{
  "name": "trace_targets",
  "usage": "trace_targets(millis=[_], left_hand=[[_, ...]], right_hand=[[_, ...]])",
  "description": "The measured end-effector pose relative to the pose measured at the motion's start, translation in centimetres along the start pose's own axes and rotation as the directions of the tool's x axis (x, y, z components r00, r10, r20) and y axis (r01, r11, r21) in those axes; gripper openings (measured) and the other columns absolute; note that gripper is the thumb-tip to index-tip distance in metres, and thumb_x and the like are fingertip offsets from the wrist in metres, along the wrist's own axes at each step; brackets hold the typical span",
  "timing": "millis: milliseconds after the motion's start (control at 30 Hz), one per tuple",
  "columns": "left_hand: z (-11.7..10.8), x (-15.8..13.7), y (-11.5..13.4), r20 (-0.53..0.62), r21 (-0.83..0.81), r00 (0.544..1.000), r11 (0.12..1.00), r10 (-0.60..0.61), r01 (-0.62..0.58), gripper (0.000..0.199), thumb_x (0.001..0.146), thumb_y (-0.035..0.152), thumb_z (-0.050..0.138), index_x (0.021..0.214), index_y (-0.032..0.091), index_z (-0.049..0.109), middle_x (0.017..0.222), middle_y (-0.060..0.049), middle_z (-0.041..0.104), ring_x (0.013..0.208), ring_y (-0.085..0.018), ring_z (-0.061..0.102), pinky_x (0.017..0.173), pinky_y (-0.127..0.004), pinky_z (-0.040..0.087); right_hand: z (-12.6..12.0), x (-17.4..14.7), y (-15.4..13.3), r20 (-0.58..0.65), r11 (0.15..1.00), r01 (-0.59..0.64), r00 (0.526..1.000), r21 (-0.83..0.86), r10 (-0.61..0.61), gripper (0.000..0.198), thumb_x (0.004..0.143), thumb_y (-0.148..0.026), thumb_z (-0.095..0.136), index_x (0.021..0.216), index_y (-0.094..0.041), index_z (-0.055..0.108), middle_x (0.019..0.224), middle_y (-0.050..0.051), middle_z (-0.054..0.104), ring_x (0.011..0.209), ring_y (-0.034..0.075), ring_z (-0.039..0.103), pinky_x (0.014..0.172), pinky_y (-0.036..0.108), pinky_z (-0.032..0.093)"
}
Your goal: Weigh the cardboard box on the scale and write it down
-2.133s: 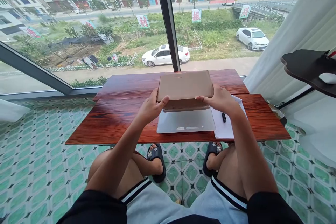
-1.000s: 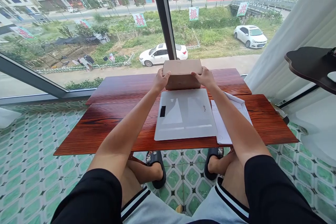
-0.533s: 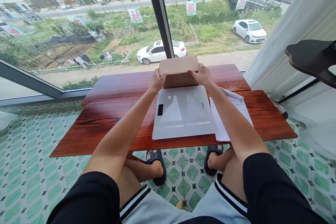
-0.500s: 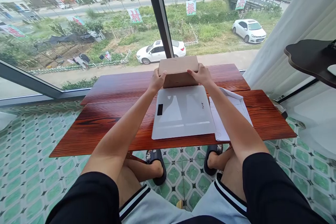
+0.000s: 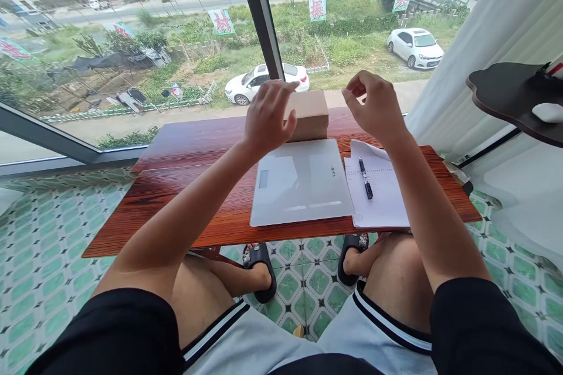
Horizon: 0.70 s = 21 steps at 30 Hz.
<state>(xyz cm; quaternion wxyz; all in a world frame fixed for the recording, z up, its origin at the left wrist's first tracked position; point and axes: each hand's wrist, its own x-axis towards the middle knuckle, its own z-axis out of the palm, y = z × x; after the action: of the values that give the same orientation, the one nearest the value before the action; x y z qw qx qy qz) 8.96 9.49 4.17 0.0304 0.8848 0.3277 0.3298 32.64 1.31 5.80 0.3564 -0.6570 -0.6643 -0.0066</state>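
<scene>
A brown cardboard box (image 5: 310,111) rests on the table behind a flat white bathroom scale (image 5: 303,184), which has a small display at its left. My left hand (image 5: 269,114) is raised in front of the box's left side, hiding part of it. Its fingers are apart and it holds nothing. To the right of the box, my right hand (image 5: 373,102) hovers away from it, fingers loosely curved with nothing visible in them. White papers (image 5: 385,202) lie beside the scale, partly under my right forearm. A black pen (image 5: 365,179) lies on top of them.
The reddish wooden table (image 5: 176,193) stands against a large window with a dark frame post (image 5: 266,23). A dark, wavy-edged shelf (image 5: 505,91) juts in from the right, near a white curtain (image 5: 466,58). My slippered feet are under the table on green tiles.
Both hands have let go of the cardboard box and lifted; the right moved right, away from it. The pen on the papers has come into sight. The scale's display looks lighter.
</scene>
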Motion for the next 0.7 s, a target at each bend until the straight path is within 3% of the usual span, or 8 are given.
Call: trace_targets(millis=[67, 133, 200, 300, 400, 500, 567, 700], left_hand=[[0.3, -0.5, 3.2, 0.081, 0.045, 0.980, 0.981, 0.182, -0.186, 0.049, 0.092, 0.026, 0.042, 0.140, 0.019, 0.051, 0.140, -0.012, 0.056, 0.140, -0.035, 0.041, 0.117, -0.057, 0.032], [1.4, -1.6, 6.1, 0.150, 0.059, 0.911, 0.917, 0.383, -0.395, 0.044, 0.094, 0.023, 0.040, 0.137, 0.023, 0.053, 0.135, -0.010, 0.059, 0.136, -0.032, 0.046, 0.111, -0.055, 0.039], [2.9, -3.2, 8.6, 0.166, 0.038, 0.794, 0.801, 0.585, -0.598, 0.040, 0.096, 0.022, 0.041, 0.134, 0.026, 0.054, 0.130, -0.009, 0.062, 0.129, -0.028, 0.052, 0.106, -0.051, 0.043], [5.6, -6.0, 11.8, 0.089, 0.037, 0.563, 0.563, 0.821, -0.826, 0.031, 0.095, 0.019, 0.048, 0.125, 0.023, 0.057, 0.112, -0.009, 0.068, 0.112, -0.022, 0.058, 0.100, -0.040, 0.044], [8.2, -8.4, 13.9, 0.083, 0.039, 0.377, 0.375, 0.922, -0.926, 0.023, 0.096, 0.021, 0.052, 0.117, 0.020, 0.061, 0.103, -0.009, 0.069, 0.100, -0.020, 0.059, 0.088, -0.037, 0.045], [10.4, -10.1, 15.0, 0.113, -0.022, 0.314, 0.318, 0.943, -0.948, 0.020, 0.094, 0.020, 0.055, 0.112, 0.019, 0.064, 0.099, -0.010, 0.070, 0.098, -0.021, 0.059, 0.081, -0.035, 0.043], [11.7, -10.6, 15.3, 0.160, -0.059, 0.297, 0.309, 0.942, -0.949, 0.019, 0.096, 0.020, 0.052, 0.109, 0.020, 0.065, 0.099, -0.009, 0.070, 0.096, -0.020, 0.059, 0.077, -0.034, 0.042], [13.4, -11.3, 16.0, 0.216, -0.064, 0.283, 0.303, 0.934, -0.951, 0.020, 0.098, 0.020, 0.046, 0.103, 0.022, 0.065, 0.099, -0.006, 0.070, 0.092, -0.018, 0.059, 0.072, -0.033, 0.040]], right_hand=[[-1.2, -2.0, -0.1, 0.014, 0.999, -0.034, 0.999, -0.035, 0.034, 0.022, 0.099, -0.032, 0.047, 0.107, -0.017, 0.061, 0.101, 0.010, 0.064, 0.098, 0.024, 0.060, 0.092, 0.041, 0.047], [-1.4, -4.3, 0.5, 0.049, 0.992, -0.094, 0.994, -0.087, 0.099, 0.017, 0.097, -0.032, 0.050, 0.099, -0.019, 0.060, 0.095, 0.009, 0.065, 0.090, 0.023, 0.061, 0.085, 0.039, 0.047], [-1.0, -6.5, 1.6, 0.107, 0.972, -0.174, 0.976, -0.157, 0.192, 0.016, 0.096, -0.035, 0.053, 0.096, -0.020, 0.058, 0.091, 0.007, 0.066, 0.085, 0.023, 0.061, 0.078, 0.037, 0.045], [0.2, -9.4, 3.4, 0.195, 0.917, -0.266, 0.923, -0.297, 0.331, 0.018, 0.097, -0.037, 0.052, 0.096, -0.020, 0.055, 0.094, 0.008, 0.068, 0.088, 0.026, 0.064, 0.072, 0.036, 0.042], [1.7, -11.0, 4.9, 0.230, 0.875, -0.310, 0.882, -0.373, 0.411, 0.023, 0.097, -0.042, 0.052, 0.100, -0.020, 0.053, 0.098, 0.009, 0.070, 0.089, 0.028, 0.066, 0.068, 0.035, 0.040], [3.2, -11.5, 6.0, 0.290, 0.867, -0.297, 0.856, -0.401, 0.427, 0.032, 0.096, -0.051, 0.053, 0.102, -0.020, 0.052, 0.096, 0.010, 0.070, 0.090, 0.029, 0.067, 0.066, 0.035, 0.039], [4.0, -11.5, 6.6, 0.355, 0.870, -0.276, 0.831, -0.408, 0.430, 0.036, 0.095, -0.054, 0.054, 0.103, -0.020, 0.052, 0.094, 0.010, 0.070, 0.090, 0.029, 0.067, 0.065, 0.034, 0.038], [5.2, -11.5, 7.2, 0.428, 0.899, -0.210, 0.822, -0.384, 0.375, 0.024, 0.092, -0.040, 0.056, 0.104, -0.020, 0.052, 0.093, 0.009, 0.070, 0.084, 0.027, 0.067, 0.063, 0.032, 0.034]])
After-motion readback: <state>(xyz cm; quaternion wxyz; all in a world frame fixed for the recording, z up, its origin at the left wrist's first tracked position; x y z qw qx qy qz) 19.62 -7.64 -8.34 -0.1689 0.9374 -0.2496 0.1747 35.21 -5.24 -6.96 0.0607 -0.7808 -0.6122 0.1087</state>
